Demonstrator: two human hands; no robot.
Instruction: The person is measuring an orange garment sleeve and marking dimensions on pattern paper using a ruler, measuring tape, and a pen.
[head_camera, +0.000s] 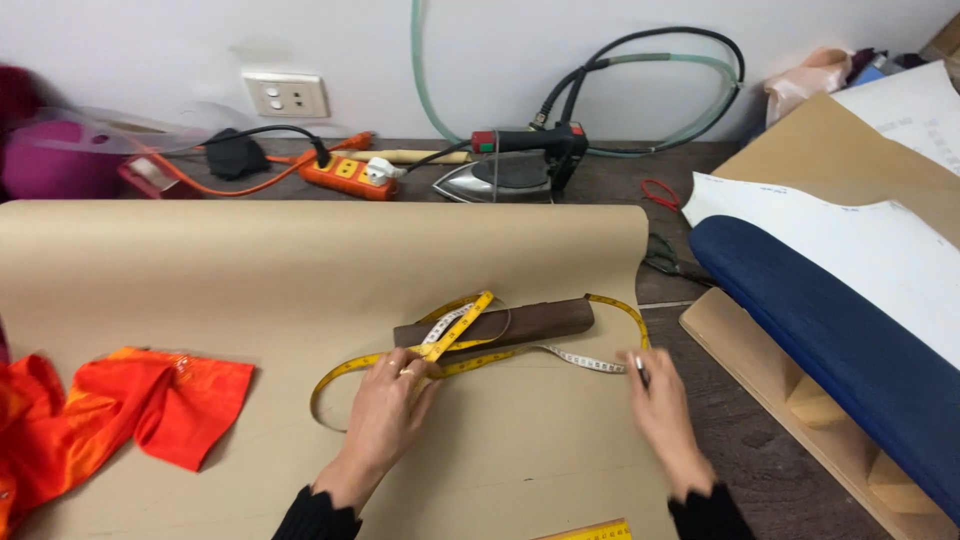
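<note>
Two hands are spread along a yellow tape measure (470, 345) so it can be pulled straight over brown paper (300, 270). The left hand (385, 405) pinches it with curled fingers; the right hand (655, 395) grips its metal end at the fingertips. Just beyond the fingers, a brown bar (520, 322) lies across the tape's loops.

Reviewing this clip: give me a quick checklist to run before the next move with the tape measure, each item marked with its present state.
1. Left hand on the tape: ok.
2. Right hand at the tape's end: ok.
3. Tape free of loops: not ok, it crosses over the brown bar.
4. Paper lying flat: ok.
5. Orange cloth apart from the tape: ok.
6. Iron off the paper: ok.
</note>
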